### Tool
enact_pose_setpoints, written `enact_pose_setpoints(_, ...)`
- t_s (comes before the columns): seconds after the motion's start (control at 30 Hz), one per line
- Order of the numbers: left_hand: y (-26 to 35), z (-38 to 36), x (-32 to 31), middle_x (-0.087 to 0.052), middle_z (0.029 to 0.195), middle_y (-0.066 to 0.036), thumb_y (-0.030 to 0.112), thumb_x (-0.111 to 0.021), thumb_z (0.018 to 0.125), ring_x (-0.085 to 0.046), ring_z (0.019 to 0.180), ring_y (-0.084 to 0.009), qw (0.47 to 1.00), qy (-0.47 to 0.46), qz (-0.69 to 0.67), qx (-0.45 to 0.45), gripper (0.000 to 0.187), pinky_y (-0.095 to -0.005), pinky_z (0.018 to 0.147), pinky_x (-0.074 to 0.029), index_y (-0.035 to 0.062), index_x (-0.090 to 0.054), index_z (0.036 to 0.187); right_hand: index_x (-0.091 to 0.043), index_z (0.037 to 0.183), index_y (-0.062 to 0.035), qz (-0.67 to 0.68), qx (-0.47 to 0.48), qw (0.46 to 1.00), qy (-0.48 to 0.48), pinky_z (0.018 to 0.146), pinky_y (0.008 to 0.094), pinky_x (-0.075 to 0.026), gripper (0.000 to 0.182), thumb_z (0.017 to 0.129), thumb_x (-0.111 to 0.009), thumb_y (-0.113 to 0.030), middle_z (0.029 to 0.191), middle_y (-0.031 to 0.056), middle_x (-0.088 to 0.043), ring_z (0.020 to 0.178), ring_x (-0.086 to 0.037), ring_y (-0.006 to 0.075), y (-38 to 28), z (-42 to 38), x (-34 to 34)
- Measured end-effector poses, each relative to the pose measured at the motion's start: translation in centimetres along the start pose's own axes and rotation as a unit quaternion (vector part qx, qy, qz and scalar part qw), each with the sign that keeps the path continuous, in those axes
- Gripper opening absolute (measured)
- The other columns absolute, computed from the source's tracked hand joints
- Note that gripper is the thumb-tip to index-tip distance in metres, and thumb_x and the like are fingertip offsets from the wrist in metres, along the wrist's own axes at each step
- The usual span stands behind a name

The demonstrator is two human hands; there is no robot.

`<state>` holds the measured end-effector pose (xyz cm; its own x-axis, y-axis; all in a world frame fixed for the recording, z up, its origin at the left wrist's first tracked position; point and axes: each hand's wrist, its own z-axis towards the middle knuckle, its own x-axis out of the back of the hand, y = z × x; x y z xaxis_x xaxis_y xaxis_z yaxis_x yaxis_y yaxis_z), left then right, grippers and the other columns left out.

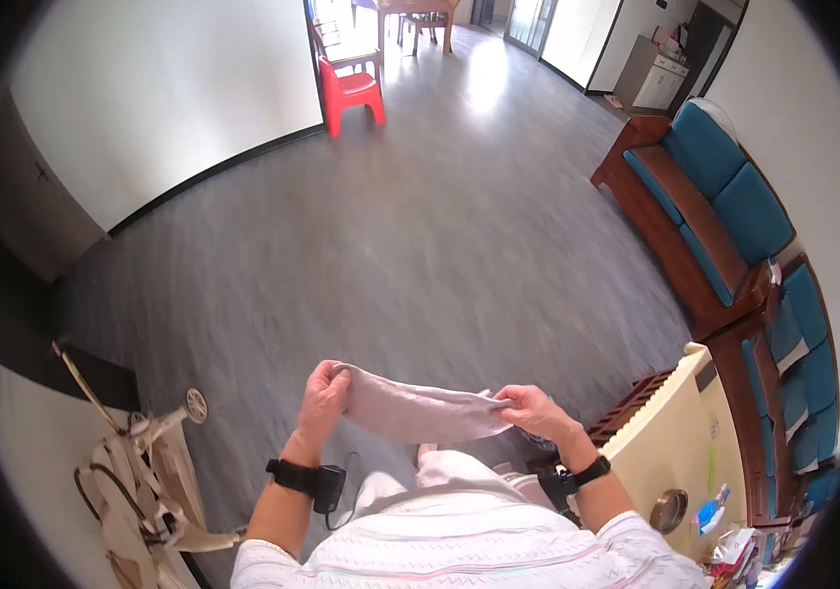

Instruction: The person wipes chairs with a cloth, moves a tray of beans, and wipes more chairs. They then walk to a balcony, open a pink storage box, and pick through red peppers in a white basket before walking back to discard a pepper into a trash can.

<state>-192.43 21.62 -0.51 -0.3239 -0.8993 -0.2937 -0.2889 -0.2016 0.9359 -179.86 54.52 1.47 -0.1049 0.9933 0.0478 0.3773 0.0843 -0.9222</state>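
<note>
A pale pinkish-grey cloth [425, 410] is stretched between my two hands in front of my body, sagging a little in the middle. My left hand [324, 395] is closed on its left end, thumb on top. The cloth's right end is pinched in my right hand [535, 410]. Whether the cloth is a garment or a towel I cannot make out. Black bands with small boxes circle both wrists.
A folded stroller-like frame [145, 481] stands at lower left. Close on my right is a cream-topped table [680, 442] bearing a round dish and small items. Wooden sofas [704, 216] with teal cushions line the right wall. A red chair [351, 96] stands farther off by the white wall.
</note>
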Motion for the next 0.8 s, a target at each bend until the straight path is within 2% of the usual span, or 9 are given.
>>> enact_pose_setpoints(0.1, 1.9, 5.7, -0.1, -0.053, 0.081, 0.003, 0.013, -0.053, 0.092, -0.049, 0.069, -0.0049, 0.994, 0.104, -0.037, 0.027, 0.006, -0.0197, 0.063, -0.043, 0.0076, -0.053, 0.093, -0.065, 0.088, -0.0011, -0.220, 0.048, 0.974, -0.009, 0.064, 0.0261, -0.044, 0.018, 0.085, -0.059, -0.017, 0.073, 0.0015, -0.059, 0.072, -0.053, 0.0096, -4.9, 8.3, 3.5)
enact_pose_setpoints(0.13, 2.3, 7.7, 0.4, -0.054, 0.080, 0.003, 0.013, -0.053, 0.091, -0.050, 0.069, -0.0047, 0.991, 0.130, -0.030, 0.000, 0.006, -0.0198, 0.062, -0.043, 0.0067, -0.053, 0.092, -0.065, 0.088, -0.0011, -0.223, 0.044, 0.974, -0.006, 0.064, 0.0261, -0.044, 0.018, 0.085, -0.059, -0.017, 0.073, 0.0015, -0.059, 0.072, -0.053, 0.0096, -5.7, 11.0, 4.2)
enact_pose_setpoints(0.23, 3.3, 14.0, 1.9, -0.055, 0.080, 0.002, 0.012, -0.052, 0.092, -0.051, 0.069, -0.0051, 0.985, 0.160, -0.049, -0.032, 0.006, -0.0204, 0.062, -0.045, 0.0057, -0.052, 0.092, -0.064, 0.090, -0.0014, -0.193, 0.242, 0.951, 0.021, 0.060, 0.0252, -0.043, 0.019, 0.088, -0.058, -0.019, 0.072, -0.0021, -0.056, 0.069, -0.051, 0.0073, -8.6, 19.7, 6.4)
enact_pose_setpoints(0.3, 2.9, 19.3, 3.6, -0.056, 0.082, 0.001, 0.009, -0.050, 0.093, -0.052, 0.070, -0.0066, 0.983, 0.167, -0.070, -0.029, 0.004, -0.0219, 0.065, -0.047, 0.0049, -0.052, 0.094, -0.063, 0.093, -0.0029, 0.029, 0.093, 0.994, -0.045, 0.059, 0.0216, -0.042, 0.019, 0.091, -0.055, -0.020, 0.074, -0.0062, -0.056, 0.067, -0.048, 0.0040, -10.8, 25.1, 7.3)
enact_pose_setpoints(0.43, 5.7, 32.4, 4.8, -0.056, 0.081, 0.000, 0.008, -0.050, 0.091, -0.052, 0.071, -0.0071, 0.986, 0.152, -0.066, -0.011, 0.004, -0.0220, 0.066, -0.046, 0.0045, -0.053, 0.093, -0.062, 0.094, -0.0044, 0.070, 0.050, 0.996, 0.002, 0.059, 0.0181, -0.041, 0.016, 0.094, -0.052, -0.018, 0.076, -0.0083, -0.055, 0.068, -0.046, 0.0009, -15.6, 34.6, 9.8)
enact_pose_setpoints(0.5, 6.5, 38.9, 4.9, -0.056, 0.082, 0.001, 0.006, -0.050, 0.088, -0.052, 0.072, -0.0064, 0.991, 0.115, 0.062, 0.005, 0.007, -0.0214, 0.066, -0.046, 0.0035, -0.054, 0.094, -0.061, 0.094, -0.0053, 0.157, 0.080, 0.983, 0.057, 0.056, 0.0173, -0.040, 0.016, 0.094, -0.052, -0.018, 0.074, -0.0082, -0.055, 0.065, -0.045, 0.0004, -17.1, 38.2, 11.7)
enact_pose_setpoints(0.63, 11.6, 52.6, 2.7, -0.057, 0.086, -0.001, 0.012, -0.059, 0.083, -0.053, 0.076, -0.0109, 0.980, 0.020, 0.187, 0.070, 0.024, -0.0249, 0.069, -0.046, 0.0030, -0.054, 0.104, -0.061, 0.094, -0.0048, 0.089, 0.115, 0.980, 0.136, 0.053, 0.0174, -0.040, 0.017, 0.094, -0.052, -0.019, 0.073, -0.0079, -0.056, 0.062, -0.046, 0.0003, -22.4, 44.0, 17.4)
enact_pose_setpoints(0.7, 12.4, 58.6, 0.4, -0.060, 0.092, -0.003, 0.014, -0.068, 0.075, -0.057, 0.086, -0.0161, 0.893, -0.086, 0.440, -0.045, 0.044, -0.0282, 0.078, -0.047, 0.0043, -0.053, 0.115, -0.062, 0.095, -0.0056, 0.124, 0.088, 0.979, 0.139, 0.050, 0.0175, -0.039, 0.017, 0.094, -0.052, -0.019, 0.072, -0.0078, -0.056, 0.059, -0.046, 0.0005, -23.6, 46.2, 20.4)
enact_pose_setpoints(0.8, 14.6, 67.2, -6.3, -0.061, 0.105, -0.008, 0.014, -0.075, 0.067, -0.058, 0.098, -0.0208, 0.849, -0.254, 0.402, -0.231, 0.061, -0.0302, 0.087, -0.045, 0.0057, -0.049, 0.123, -0.062, 0.095, -0.0043, 0.069, 0.000, 0.993, 0.101, 0.050, 0.0184, -0.041, 0.017, 0.093, -0.054, -0.019, 0.072, -0.0051, -0.057, 0.060, -0.049, 0.0016, -26.4, 50.9, 24.8)
